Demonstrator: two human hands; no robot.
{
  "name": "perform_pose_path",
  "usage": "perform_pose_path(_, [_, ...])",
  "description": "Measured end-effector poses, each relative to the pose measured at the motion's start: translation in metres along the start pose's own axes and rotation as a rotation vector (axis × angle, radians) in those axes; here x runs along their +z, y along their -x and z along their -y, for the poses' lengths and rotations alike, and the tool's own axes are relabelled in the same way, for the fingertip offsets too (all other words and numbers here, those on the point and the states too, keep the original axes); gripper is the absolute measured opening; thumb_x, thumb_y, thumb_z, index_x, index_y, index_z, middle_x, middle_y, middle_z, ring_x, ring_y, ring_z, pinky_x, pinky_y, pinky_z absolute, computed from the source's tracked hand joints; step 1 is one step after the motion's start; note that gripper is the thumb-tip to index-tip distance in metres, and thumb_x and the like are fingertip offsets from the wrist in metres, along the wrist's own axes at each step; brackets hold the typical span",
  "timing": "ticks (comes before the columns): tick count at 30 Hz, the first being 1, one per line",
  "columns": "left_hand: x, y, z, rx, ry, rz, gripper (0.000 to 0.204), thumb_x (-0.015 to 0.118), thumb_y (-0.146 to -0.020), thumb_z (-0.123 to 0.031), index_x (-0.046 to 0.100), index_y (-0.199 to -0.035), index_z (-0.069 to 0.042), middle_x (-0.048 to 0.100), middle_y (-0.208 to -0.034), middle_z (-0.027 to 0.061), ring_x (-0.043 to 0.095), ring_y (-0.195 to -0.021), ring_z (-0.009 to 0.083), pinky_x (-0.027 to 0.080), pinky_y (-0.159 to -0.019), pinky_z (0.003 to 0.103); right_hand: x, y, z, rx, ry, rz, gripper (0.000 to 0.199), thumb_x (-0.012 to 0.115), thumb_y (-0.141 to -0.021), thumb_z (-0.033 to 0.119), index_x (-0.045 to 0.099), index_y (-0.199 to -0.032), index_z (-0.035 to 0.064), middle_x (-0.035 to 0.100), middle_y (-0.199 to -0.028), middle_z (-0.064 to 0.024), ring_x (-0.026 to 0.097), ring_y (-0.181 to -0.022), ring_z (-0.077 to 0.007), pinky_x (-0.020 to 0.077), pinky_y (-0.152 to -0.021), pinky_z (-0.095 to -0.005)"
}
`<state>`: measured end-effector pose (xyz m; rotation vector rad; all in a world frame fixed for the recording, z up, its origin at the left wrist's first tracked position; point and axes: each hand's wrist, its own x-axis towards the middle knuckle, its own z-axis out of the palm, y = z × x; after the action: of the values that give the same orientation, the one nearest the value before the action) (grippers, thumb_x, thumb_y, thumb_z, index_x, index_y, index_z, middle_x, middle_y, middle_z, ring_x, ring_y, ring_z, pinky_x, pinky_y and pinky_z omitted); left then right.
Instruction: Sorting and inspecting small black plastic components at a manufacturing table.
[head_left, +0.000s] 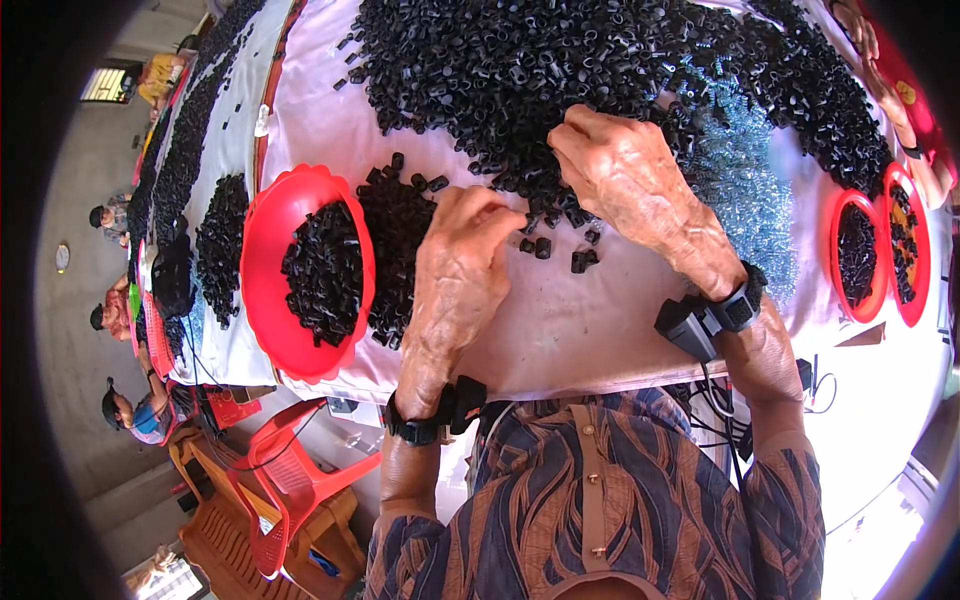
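My left hand (462, 250) is over the white cloth, its fingers curled together; what they hold, if anything, is hidden. Beside it lies a small heap of black plastic parts (393, 250), partly covered by that hand. My right hand (625, 175) reaches to the near edge of a large pile of small black plastic caps or rings (480, 70). Its fingers are bent inward and closed, with the tips out of sight against the pile. Several loose black parts (543, 247) lie on the cloth between the hands. Both wrists wear black straps with devices.
A red scalloped basin (262, 270) with black parts stands at the left. Clear bluish springs or small pieces (745, 190) spread at the right, near two red trays (838, 300). A co-worker's arms (890, 100) are at the far right. Red chair (290, 480) below left.
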<state>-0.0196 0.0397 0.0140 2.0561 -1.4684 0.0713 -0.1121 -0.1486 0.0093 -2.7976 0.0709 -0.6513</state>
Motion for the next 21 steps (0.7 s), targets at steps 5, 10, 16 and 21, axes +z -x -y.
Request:
perform_pose_path(5, [0.011, -0.007, -0.004, -0.047, 0.054, 0.107, 0.014, 0.064, -0.074, 0.008, 0.064, -0.085, -0.001, 0.062, -0.088, 0.011, 0.059, -0.087, 0.0304, 0.049, -0.075, 0.038, 0.002, 0.0, 0.001, -0.014, 0.025, -0.027, 0.013, 0.067, -0.07, 0.005, 0.057, -0.079, 0.0034, 0.057, -0.081, -0.0114, 0.066, -0.075, -0.0278, 0.0542, -0.06, -0.0365])
perform_pose_path(10, [0.014, -0.004, 0.001, -0.087, 0.064, 0.054, 0.012, 0.064, -0.075, 0.004, 0.057, -0.083, -0.002, 0.057, -0.08, 0.0124, 0.056, -0.081, 0.0331, 0.048, -0.069, 0.043, 0.0, 0.001, -0.001, -0.011, 0.034, -0.025, 0.012, 0.067, -0.07, 0.005, 0.057, -0.077, 0.004, 0.057, -0.08, -0.011, 0.066, -0.074, -0.0269, 0.0539, -0.059, -0.0359])
perform_pose_path(16, [0.012, -0.005, 0.001, -0.04, 0.072, 0.065, 0.016, 0.065, -0.072, 0.008, 0.059, -0.083, -0.002, 0.062, -0.082, 0.0115, 0.059, -0.08, 0.0326, 0.048, -0.071, 0.04, 0.001, 0.0, 0.001, -0.021, 0.043, -0.024, 0.013, 0.067, -0.07, 0.005, 0.056, -0.077, 0.0043, 0.056, -0.079, -0.0109, 0.066, -0.073, -0.0267, 0.0534, -0.057, -0.0359])
perform_pose_path(21, [0.018, -0.003, -0.008, -0.081, 0.08, 0.053, 0.02, 0.064, -0.068, 0.009, 0.057, -0.084, -0.002, 0.061, -0.081, 0.0115, 0.058, -0.079, 0.0322, 0.048, -0.071, 0.04, 0.002, 0.0, 0.002, -0.026, 0.037, -0.011, 0.014, 0.066, -0.069, 0.004, 0.056, -0.078, 0.0037, 0.056, -0.081, -0.0115, 0.065, -0.075, -0.0282, 0.0535, -0.059, -0.0366])
